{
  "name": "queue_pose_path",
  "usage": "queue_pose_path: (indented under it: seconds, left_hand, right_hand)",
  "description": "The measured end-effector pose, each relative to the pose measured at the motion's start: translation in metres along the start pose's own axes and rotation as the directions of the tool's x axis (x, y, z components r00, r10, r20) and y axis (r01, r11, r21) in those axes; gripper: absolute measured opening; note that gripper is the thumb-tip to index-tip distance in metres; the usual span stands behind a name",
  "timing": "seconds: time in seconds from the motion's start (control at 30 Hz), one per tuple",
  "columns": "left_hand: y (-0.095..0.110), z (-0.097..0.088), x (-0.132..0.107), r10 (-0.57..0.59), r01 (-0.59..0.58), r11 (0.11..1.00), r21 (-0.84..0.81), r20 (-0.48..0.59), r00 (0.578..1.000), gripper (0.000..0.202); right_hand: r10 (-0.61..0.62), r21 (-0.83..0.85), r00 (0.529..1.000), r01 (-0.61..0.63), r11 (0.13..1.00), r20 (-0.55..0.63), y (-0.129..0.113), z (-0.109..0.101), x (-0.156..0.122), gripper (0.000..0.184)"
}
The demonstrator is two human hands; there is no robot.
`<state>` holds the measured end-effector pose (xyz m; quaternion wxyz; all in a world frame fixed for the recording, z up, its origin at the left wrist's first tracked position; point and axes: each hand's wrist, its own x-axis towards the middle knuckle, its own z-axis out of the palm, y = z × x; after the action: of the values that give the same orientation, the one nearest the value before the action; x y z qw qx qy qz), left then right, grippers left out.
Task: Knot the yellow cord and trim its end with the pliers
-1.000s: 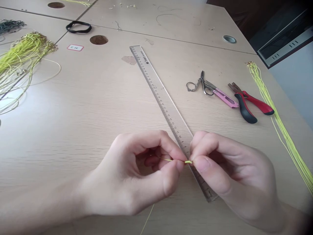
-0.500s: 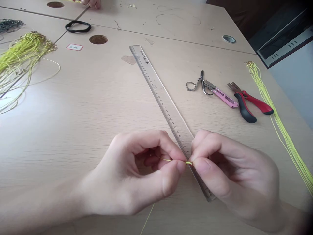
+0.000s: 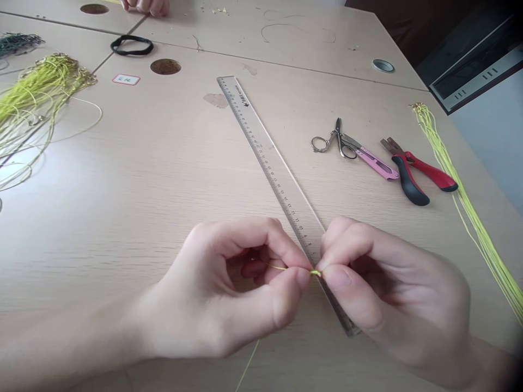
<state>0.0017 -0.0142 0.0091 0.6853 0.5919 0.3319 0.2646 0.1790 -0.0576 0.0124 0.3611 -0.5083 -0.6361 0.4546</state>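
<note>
While I watch from the head camera, my left hand [image 3: 220, 288] and right hand [image 3: 392, 288] come together over the desk [image 3: 122, 218], both curled inward. The fingers [image 3: 303, 279] of each hand are closed in a tight pinch, gripping a thin yellow cord [image 3: 315, 273] between them, right beside the clear ruler [image 3: 261, 152], which lies diagonally under my right hand. Past that hand sit steel scissors [image 3: 333, 141], pink-handled snips [image 3: 378, 166], red-and-black pliers [image 3: 412, 171] and a bundle of yellow cords [image 3: 469, 212]. Another person's fingers [image 3: 145, 5] show at the far edge.
</note>
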Motion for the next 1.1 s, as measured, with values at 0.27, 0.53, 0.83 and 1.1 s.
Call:
queue_pose_path:
  seconds: [0.27, 0.53, 0.83, 1.1]
  left_hand:
    - [0.0006, -0.0001, -0.0005, 0.045, -0.045, 0.996, -0.074, 0.003, 0.999, 0.007]
    - [0.0004, -0.0012, -0.0019, 0.030, -0.029, 0.996, -0.090, 0.007, 1.000, 0.009]
    - [0.0006, 0.0003, -0.0001, 0.018, -0.017, 0.998, -0.057, 0.019, 1.000, 0.008]
    - [0.0000, 0.0000, -0.0009, 0.008, -0.008, 0.999, -0.032, 0.016, 1.000, 0.010]
  right_hand:
    - [-0.029, 0.009, 1.000, 0.029, 1.000, 0.004, -0.0010, -0.0004, -0.0017, 0.016]
    - [-0.038, -0.013, 0.999, 0.038, 0.999, -0.011, -0.0005, 0.0007, -0.0013, 0.016]
    - [-0.044, 0.008, 0.999, 0.044, 0.999, 0.000, -0.0016, 0.0013, -0.0010, 0.016]
    - [-0.041, 0.010, 0.999, 0.041, 0.999, 0.003, -0.0014, 0.0013, -0.0010, 0.015]
